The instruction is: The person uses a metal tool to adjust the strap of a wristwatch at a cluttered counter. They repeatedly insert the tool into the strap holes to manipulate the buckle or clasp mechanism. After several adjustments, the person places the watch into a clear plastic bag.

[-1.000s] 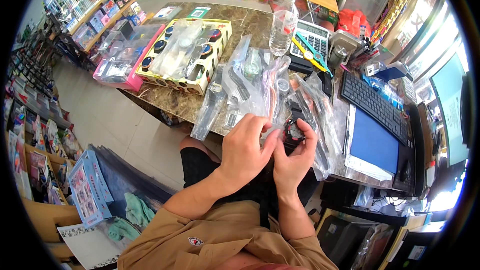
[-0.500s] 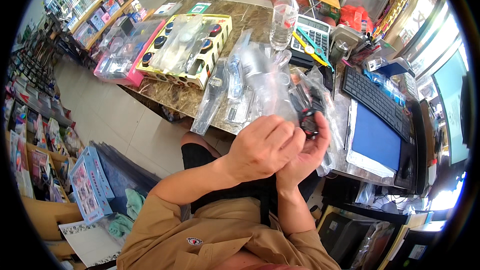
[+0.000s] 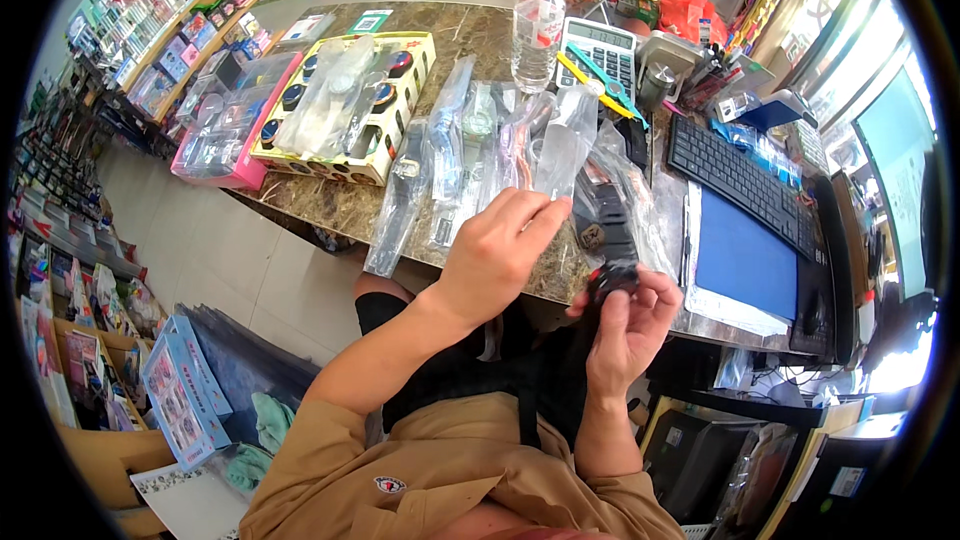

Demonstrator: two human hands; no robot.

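Observation:
Near the front edge of the table, my left hand (image 3: 500, 248) pinches the lower end of a clear plastic sleeve (image 3: 567, 145), which looks flat and stands up away from me. My right hand (image 3: 632, 325) is closed around a black wristwatch (image 3: 613, 278) with a touch of red on its case. The watch's black strap (image 3: 614, 220) points away from me over the table. Left of the sleeve lie several watches in clear bags, among them a dark bagged watch (image 3: 400, 190) and a blue bagged watch (image 3: 449, 130). More clear packaging (image 3: 640, 185) lies beyond my right hand.
A yellow display box (image 3: 415, 75) with bagged watches on top stands left, beside a pink-edged clear case (image 3: 240, 125). A water bottle (image 3: 538, 30), a calculator (image 3: 597, 45) and yellow and teal watches (image 3: 603, 85) stand farther back. A keyboard (image 3: 740, 185) and blue folder (image 3: 745, 255) lie right.
My hands have moved apart. The plastic sleeve has come away from the watch with my left hand, while my right hand has lowered and turned the watch, its strap now extended.

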